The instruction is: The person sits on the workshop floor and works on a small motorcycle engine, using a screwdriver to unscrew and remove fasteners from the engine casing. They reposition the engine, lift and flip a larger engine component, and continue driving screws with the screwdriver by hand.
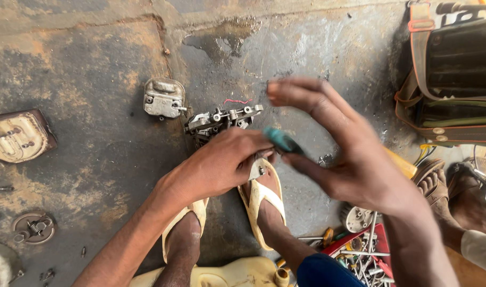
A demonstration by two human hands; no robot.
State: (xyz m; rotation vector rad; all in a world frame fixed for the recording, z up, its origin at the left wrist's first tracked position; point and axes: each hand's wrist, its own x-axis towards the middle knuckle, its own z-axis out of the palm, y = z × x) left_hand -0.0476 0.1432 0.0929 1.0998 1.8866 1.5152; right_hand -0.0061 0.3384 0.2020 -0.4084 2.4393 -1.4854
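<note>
Far left, floor (94,106): a rusty flat cover plate (18,136) lies on the stained concrete, and below it a small round part with a spring (34,228). Both are well apart from your hands.

Left of centre: a grey metal housing (164,98) sits alone on the floor, near the piece you are working on but not touching it.

Workpiece: the small grey engine part (221,121) with its linkages rests on the floor just above your feet in the yellow sandals (261,199). A thin red wire (236,101) lies just beyond it.

Your left hand (219,165): curled over the near end of the engine part, fingers closed down on it. It also looks pinched on a small metal piece at the fingertips, though I cannot tell exactly what that piece is.

Your right hand (341,154): blurred, thumb and fingers narrowed on a teal-handled tool (283,141), whose tip points toward your left fingertips. The forefinger is stretched out above.

Step in hand: by my reading, you are steadying the part with one hand and bringing the tool to a fastener on it.

Next move calls for: a firm hold from the left hand and the tool tip seated squarely before you turn or press.

Right: a red tray of loose tools (360,258) lies by your knee, a brown strapped bag (455,74) stands further back, and another person's sandalled foot (434,186) is beside it.
</note>
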